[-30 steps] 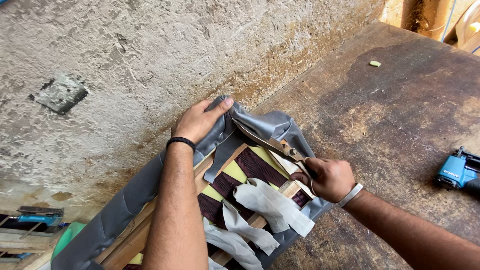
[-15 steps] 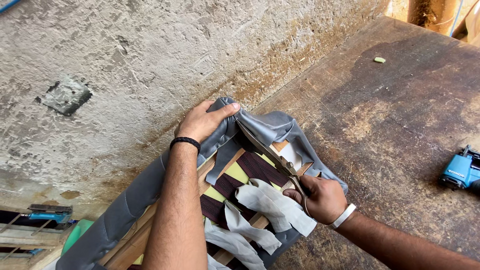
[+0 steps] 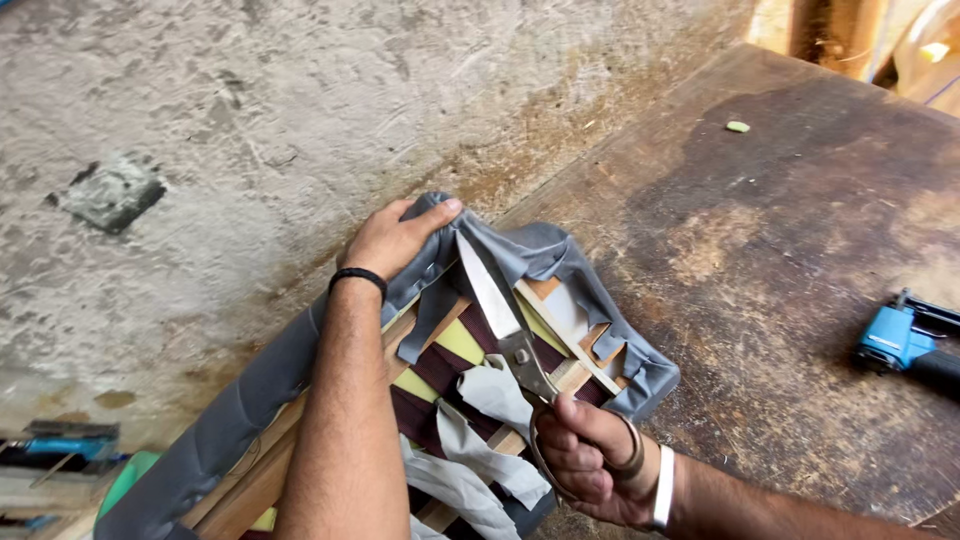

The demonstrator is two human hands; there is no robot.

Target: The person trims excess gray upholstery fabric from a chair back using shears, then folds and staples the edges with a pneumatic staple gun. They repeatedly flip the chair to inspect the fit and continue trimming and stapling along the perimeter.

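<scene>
Rough concrete wall at left; stained, dark wooden bench at right. One upturned seat frame lies at the bench's edge, wrapped in grey fabric, with maroon and yellow webbing straps showing underneath. One blue power tool lies well apart, far right. One pair of scissors: long axis runs diagonally, blades shut or nearly so, tips pointing up-left at the fabric fold. Right hand has fingers curled through the handle loops, gripping. Left hand lies mostly flat, fingertips pinching the grey fabric at the frame's corner, just beside the blade tips.
</scene>
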